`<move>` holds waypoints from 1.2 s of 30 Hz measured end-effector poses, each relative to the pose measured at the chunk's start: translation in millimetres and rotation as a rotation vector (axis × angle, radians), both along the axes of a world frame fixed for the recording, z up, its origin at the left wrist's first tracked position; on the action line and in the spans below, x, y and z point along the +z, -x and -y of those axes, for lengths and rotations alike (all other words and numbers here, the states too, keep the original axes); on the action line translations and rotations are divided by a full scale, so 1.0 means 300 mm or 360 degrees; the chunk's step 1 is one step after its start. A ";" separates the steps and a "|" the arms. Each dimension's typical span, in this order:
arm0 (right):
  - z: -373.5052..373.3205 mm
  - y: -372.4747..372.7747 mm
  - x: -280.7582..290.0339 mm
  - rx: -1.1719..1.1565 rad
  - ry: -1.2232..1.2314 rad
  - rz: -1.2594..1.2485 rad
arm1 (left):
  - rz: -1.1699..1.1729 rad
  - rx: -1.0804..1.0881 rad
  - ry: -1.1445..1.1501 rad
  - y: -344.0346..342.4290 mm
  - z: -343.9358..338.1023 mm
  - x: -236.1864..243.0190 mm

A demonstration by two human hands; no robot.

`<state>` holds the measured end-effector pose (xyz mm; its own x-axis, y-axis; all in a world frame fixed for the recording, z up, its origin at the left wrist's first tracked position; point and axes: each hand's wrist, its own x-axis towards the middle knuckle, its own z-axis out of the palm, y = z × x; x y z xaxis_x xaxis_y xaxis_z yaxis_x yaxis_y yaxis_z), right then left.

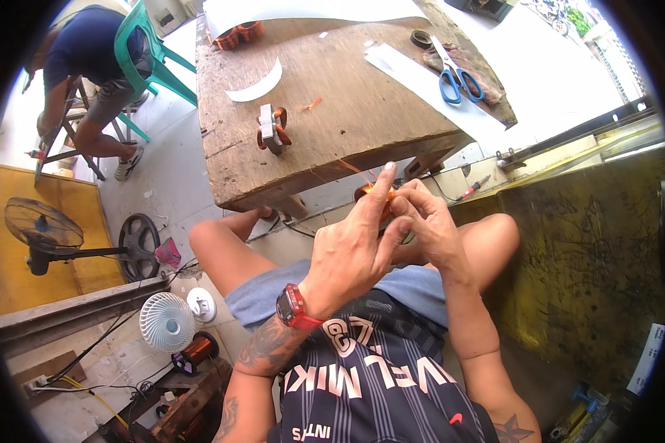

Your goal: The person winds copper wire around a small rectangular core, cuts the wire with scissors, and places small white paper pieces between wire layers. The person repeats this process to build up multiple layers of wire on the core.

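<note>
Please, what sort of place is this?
Probably a small repair workshop, judging by the metal part with copper-coloured coils and the scissors on the wooden table, and the wire spool by the white fan.

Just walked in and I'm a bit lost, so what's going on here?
A seated person has the left hand and right hand together at a small copper-coloured piece, mostly hidden, with thin orange strands near the table's front edge. On the wooden table stands a grey block with copper-coloured loops; blue-handled scissors lie farther right. Beyond, another person bends forward by a green chair.
</note>
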<state>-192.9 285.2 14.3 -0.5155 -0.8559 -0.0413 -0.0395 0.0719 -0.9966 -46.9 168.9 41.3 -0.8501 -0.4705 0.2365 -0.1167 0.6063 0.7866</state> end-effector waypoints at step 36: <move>0.933 0.534 0.110 -0.0251 -0.0341 -0.2621 | 0.1002 -0.0956 -0.0075 -0.235 0.109 -0.002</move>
